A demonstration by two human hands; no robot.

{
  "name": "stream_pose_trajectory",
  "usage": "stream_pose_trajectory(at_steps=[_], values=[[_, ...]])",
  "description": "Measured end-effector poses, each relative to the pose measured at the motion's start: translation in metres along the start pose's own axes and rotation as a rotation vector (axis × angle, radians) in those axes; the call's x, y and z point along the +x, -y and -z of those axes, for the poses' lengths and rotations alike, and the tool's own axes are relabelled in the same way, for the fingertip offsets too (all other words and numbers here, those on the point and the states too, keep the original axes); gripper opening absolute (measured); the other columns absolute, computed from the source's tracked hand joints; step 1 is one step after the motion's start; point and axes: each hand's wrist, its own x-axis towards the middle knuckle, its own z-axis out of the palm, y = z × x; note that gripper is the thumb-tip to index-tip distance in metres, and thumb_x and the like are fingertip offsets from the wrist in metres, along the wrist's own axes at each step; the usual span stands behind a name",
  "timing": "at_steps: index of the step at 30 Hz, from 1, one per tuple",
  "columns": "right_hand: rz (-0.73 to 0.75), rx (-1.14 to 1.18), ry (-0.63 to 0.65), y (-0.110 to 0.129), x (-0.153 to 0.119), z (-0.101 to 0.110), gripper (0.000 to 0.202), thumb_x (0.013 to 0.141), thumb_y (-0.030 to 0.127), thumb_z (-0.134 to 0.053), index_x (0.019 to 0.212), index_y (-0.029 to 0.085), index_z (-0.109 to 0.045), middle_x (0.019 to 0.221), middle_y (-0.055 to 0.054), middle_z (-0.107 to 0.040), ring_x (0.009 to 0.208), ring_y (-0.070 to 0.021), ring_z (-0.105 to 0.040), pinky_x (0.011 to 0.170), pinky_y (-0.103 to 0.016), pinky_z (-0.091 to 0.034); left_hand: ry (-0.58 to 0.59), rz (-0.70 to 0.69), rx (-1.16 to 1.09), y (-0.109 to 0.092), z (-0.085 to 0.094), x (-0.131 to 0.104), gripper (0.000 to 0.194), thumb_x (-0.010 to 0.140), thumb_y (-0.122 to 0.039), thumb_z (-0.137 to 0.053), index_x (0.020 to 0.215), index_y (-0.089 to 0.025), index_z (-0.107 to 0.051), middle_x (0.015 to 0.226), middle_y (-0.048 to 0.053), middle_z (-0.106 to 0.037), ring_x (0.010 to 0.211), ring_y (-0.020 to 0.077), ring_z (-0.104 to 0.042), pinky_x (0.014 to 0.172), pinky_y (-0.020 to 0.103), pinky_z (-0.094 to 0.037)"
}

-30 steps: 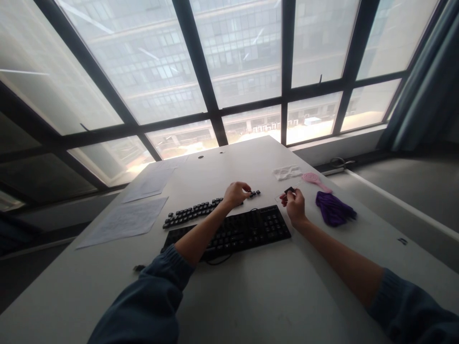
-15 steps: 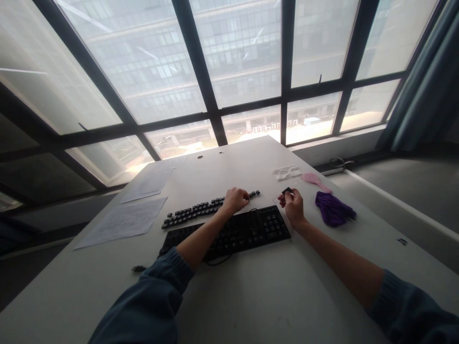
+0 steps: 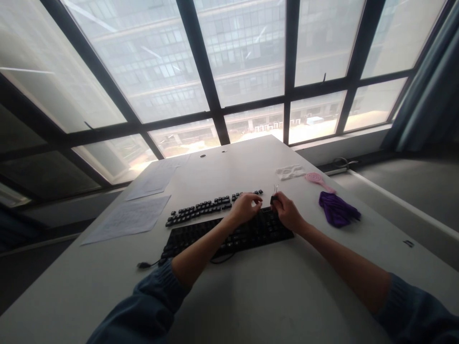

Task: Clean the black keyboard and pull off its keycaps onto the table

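A black keyboard (image 3: 229, 241) lies at a slant on the table, with many loose black keycaps (image 3: 201, 210) set out in rows just behind it. My left hand (image 3: 245, 209) hovers above the keyboard's back edge, thumb and fingers curved and apart, with nothing visible between them. Close to its right, my right hand (image 3: 288, 211) pinches a keycap puller (image 3: 274, 198) by its black body, the thin wire prongs pointing up and away from me. Both hands are over the right part of the keyboard, apart from each other.
Right of the keyboard lie a purple cloth-like bundle (image 3: 337, 209), a pink hairbrush (image 3: 317, 179) and a crumpled white strip (image 3: 289, 172). Two paper sheets (image 3: 129, 220) rest at the left. A USB plug (image 3: 144, 265) sits near my left sleeve. Windows stand beyond the table (image 3: 251, 160).
My right hand has moved left over the keyboard's edge and turned the puller's prongs upward. My left hand has come slightly right and nearer, its fingers spreading apart.
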Motion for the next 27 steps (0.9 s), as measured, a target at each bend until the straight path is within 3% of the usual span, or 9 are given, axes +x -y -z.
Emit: stream_pose_trajectory(at_steps=[4,9,19,27], values=[[0.013,-0.169,0.069,0.001,-0.002,0.005,0.01,0.092,0.026,-0.043,0.086,0.025,-0.051,0.066,0.002,-0.059,0.061,-0.0178,-0.055,0.06,-0.027,-0.037,0.065,-0.075,-0.114,-0.019,-0.019,-0.01,0.02,0.077,-0.034,-0.074,0.09,-0.018,-0.075,0.085,0.004,-0.073,0.081,0.0194,-0.065,0.081,0.03,-0.048],[0.036,-0.202,0.117,0.007,-0.005,0.007,0.01,0.093,0.025,-0.042,0.087,0.025,-0.05,0.069,0.002,-0.061,0.062,-0.0174,-0.056,0.06,-0.026,-0.036,0.029,-0.053,-0.127,-0.012,-0.03,-0.009,0.026,0.073,-0.041,-0.078,0.081,-0.017,-0.072,0.083,0.005,-0.071,0.085,0.0204,-0.062,0.082,0.031,-0.047],[0.062,-0.28,0.168,0.018,-0.012,0.011,0.01,0.092,0.022,-0.042,0.089,0.025,-0.051,0.07,0.001,-0.062,0.062,-0.0183,-0.056,0.061,-0.027,-0.037,0.084,-0.15,-0.086,-0.006,-0.034,-0.016,0.032,0.074,-0.052,-0.076,0.083,-0.021,-0.075,0.085,0.006,-0.07,0.087,0.0218,-0.059,0.079,0.031,-0.046],[0.064,-0.295,0.19,0.016,-0.016,0.007,0.012,0.091,0.022,-0.043,0.087,0.025,-0.054,0.073,0.0,-0.064,0.065,-0.0187,-0.056,0.063,-0.027,-0.039,0.104,-0.172,-0.101,-0.006,-0.037,-0.015,0.029,0.077,-0.05,-0.074,0.079,-0.02,-0.075,0.08,0.006,-0.067,0.086,0.0212,-0.059,0.076,0.029,-0.045]])
